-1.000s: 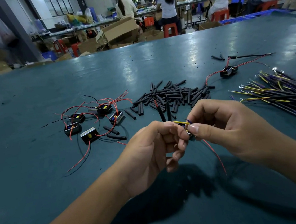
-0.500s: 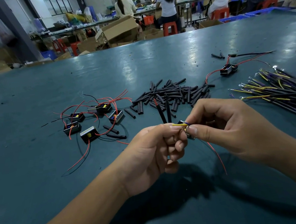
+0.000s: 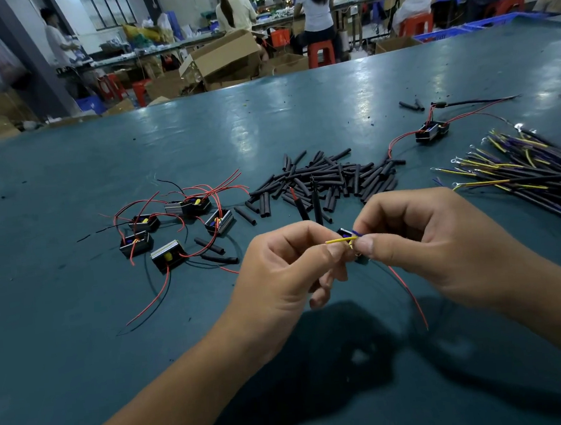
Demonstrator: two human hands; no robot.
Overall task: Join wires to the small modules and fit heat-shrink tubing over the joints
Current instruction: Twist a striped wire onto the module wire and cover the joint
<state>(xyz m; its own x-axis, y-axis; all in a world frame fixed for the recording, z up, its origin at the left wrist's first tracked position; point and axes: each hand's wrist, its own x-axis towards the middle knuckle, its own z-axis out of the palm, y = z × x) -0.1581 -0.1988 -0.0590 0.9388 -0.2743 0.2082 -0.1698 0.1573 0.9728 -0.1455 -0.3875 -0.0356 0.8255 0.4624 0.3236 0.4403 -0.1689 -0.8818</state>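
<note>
Grip: left hand (image 3: 288,273) pinches a yellow wire (image 3: 340,240) between thumb and forefinger; right hand (image 3: 422,243) pinches the same wire at its other end, fingers curled round a small black module (image 3: 344,233) that shows only partly between the two hands. Both are held above the tabletop (image 3: 78,334), near its front edge.

Red wire (image 3: 408,294) — hangs from under the right hand, its free end low over the tabletop.

Heat-shrink tubes (image 3: 331,181) — loose pile of short black pieces lying just beyond the hands; a few strays to the left of it.

Modules with red and black leads (image 3: 171,226) — five, grouped to the left of the tube pile, leads tangled across one another.

Single module (image 3: 430,130) — apart from the rest, beyond the tubes to the right, with red leads and a black lead running right.

Bundle of yellow and purple wires (image 3: 525,171) — lies at the right edge, some ends fitted with ring terminals.

Background: cardboard boxes (image 3: 223,56), red stools (image 3: 320,52), people seated at long benches.
</note>
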